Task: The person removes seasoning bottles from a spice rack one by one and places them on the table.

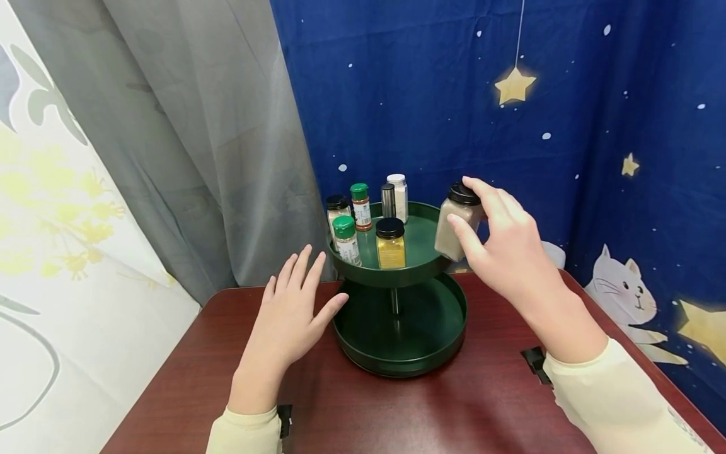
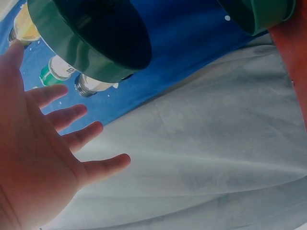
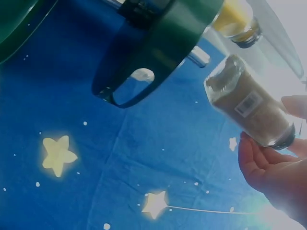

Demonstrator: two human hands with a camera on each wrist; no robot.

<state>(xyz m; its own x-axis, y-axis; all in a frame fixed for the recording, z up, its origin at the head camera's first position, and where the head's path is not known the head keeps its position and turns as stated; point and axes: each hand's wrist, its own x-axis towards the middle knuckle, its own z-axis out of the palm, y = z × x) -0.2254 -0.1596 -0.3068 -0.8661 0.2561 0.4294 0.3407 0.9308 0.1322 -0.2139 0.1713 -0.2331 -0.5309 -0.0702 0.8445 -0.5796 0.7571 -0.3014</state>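
My right hand (image 1: 507,246) grips a square spice jar (image 1: 450,230) of beige powder near its black lid, at the right rim of the upper tier. In the right wrist view the jar (image 3: 249,103) tilts, with a barcode label on its side. Spread and holding nothing, my left hand (image 1: 289,315) is beside the left of the green two-tier turntable (image 1: 397,366). The upper tier bears a yellow spice jar (image 1: 391,252) with a black lid, a green-capped shaker (image 1: 347,243), another green-capped jar (image 1: 361,208) of red spice and a white-capped jar (image 1: 400,198).
A slim dark bottle (image 1: 388,202) and a black-capped jar (image 1: 337,211) also stand on the upper tier. A central post (image 1: 395,301) joins the tiers. The turntable rests on a dark red table (image 1: 351,410). Behind are a grey curtain (image 1: 210,157) and a blue starry one (image 1: 420,94).
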